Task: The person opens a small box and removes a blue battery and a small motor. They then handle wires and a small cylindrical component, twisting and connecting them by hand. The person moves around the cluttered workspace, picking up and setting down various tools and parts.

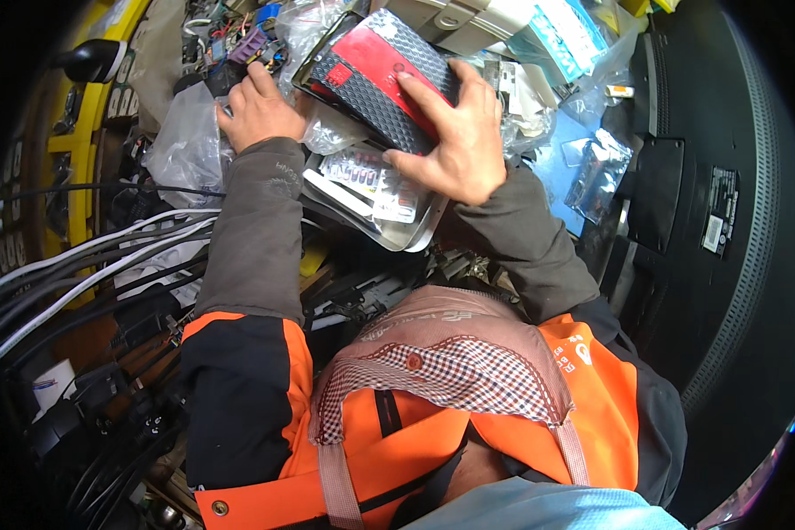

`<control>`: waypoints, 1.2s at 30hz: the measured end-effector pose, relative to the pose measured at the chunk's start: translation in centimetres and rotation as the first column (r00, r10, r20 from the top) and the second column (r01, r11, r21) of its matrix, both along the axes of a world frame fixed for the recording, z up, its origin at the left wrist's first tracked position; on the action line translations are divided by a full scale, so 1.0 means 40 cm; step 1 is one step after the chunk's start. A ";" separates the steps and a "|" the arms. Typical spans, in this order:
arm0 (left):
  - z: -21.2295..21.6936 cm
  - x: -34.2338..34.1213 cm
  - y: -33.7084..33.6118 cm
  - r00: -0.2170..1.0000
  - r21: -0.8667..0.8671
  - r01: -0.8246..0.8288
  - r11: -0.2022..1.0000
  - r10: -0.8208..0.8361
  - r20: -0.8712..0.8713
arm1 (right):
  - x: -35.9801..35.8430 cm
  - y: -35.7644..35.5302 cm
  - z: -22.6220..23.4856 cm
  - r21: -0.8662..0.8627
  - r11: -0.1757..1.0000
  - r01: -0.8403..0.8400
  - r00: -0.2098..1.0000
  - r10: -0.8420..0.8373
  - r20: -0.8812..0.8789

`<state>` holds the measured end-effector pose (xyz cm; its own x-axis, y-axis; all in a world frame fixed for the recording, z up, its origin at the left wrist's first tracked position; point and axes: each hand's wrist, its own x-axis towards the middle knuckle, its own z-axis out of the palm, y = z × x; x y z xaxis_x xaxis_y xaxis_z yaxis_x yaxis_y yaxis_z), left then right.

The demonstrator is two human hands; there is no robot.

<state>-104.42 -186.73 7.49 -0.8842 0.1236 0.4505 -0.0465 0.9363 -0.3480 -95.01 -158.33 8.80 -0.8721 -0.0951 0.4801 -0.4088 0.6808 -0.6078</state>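
My right hand [464, 132] grips a black patterned box [393, 75] with a red band across it. Its thumb lies along the near edge and its fingers rest over the top and right side. Under the box is an open metal tin [424, 234] containing blister packs [362, 172] and small packets. My left hand [261, 108] is left of the box, palm down with fingers apart, among clear plastic bags [185, 146]. Beyond its fingertips lies a heap of small electronic parts and wires [238, 44], with a purple connector [248, 46]. The left thumb is mostly hidden.
White and black cables [106, 238] run in from the left. A large black monitor [724, 247] stands along the right side. A beige case [468, 22] and a blue-white packet [567, 40] lie at the back. Metal parts [371, 287] crowd the space before my apron.
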 end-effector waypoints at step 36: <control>-0.013 0.014 -0.001 0.994 0.102 -0.064 0.993 0.054 0.096 | -0.092 0.079 -0.013 -0.187 0.982 -0.004 0.841 0.105 0.531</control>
<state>-103.85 -186.79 6.98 -0.9273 0.0267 0.3735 -0.0743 0.9645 -0.2534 -98.70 -155.17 8.27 -0.9927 -0.1102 -0.0488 -0.0175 0.5319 -0.8467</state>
